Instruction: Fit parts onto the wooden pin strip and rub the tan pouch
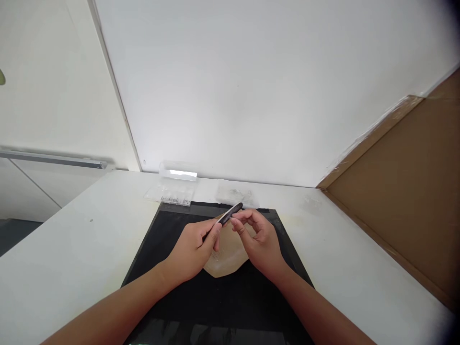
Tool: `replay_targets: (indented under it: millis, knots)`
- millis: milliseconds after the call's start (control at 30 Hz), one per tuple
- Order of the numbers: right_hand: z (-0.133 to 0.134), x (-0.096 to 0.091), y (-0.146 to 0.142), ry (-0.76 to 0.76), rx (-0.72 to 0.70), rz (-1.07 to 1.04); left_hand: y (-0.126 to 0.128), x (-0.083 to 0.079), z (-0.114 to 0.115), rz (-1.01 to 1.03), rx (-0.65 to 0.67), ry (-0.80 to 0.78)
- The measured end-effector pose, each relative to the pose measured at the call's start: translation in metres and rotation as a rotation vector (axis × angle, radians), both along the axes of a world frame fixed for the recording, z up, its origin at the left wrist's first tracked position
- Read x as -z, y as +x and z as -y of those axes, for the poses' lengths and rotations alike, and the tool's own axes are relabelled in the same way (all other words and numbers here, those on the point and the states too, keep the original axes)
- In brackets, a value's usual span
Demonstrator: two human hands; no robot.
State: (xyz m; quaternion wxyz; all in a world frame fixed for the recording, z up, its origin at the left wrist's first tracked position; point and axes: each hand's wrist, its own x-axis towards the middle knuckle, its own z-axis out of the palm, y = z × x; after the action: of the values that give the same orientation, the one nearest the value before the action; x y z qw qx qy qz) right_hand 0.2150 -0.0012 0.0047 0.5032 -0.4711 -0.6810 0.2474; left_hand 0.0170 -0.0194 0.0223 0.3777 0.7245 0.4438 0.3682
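Note:
My left hand (197, 245) is closed round one end of a nail file (230, 214), a slim dark strip with a rounded tip and a pale edge. The file slants up and to the right. Beside its free part, my right hand (259, 240) holds thumb and forefinger pinched together, close to or against the file. Whatever lies in that pinch is too small to name. Below both hands sits a tan, translucent rounded sheet (219, 268), partly covered by them, with small clear bits on it near my left fingers.
Under the sheet lies a black mat (172, 297) on a white table (82, 254). Behind it are an open clear plastic case with compartments (176, 194) and a clear packet (235, 191) of small pale pieces. A white wall closes the back; a brown cardboard panel (402, 191) stands right.

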Motion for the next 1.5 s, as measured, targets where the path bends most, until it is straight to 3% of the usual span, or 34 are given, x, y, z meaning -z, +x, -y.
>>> replay_targets:
  millis: [167,300,467,900,1500]
  knots:
    - [-0.016,0.008,0.017,0.040,0.141,0.075,-0.004,0.000,-0.004,-0.042,-0.031,0.117]
    - [-0.036,0.015,0.040,-0.027,0.267,0.181,-0.007,0.002,-0.009,-0.093,-0.059,0.177]
    - [-0.056,0.022,0.067,-0.069,0.328,0.238,-0.009,0.005,-0.013,-0.139,-0.069,0.239]
    - [-0.077,0.032,0.110,-0.124,0.307,0.407,-0.012,0.008,-0.017,-0.208,-0.087,0.359]
    - [-0.081,0.029,0.137,-0.348,0.368,0.585,-0.015,0.013,-0.022,-0.233,-0.074,0.390]
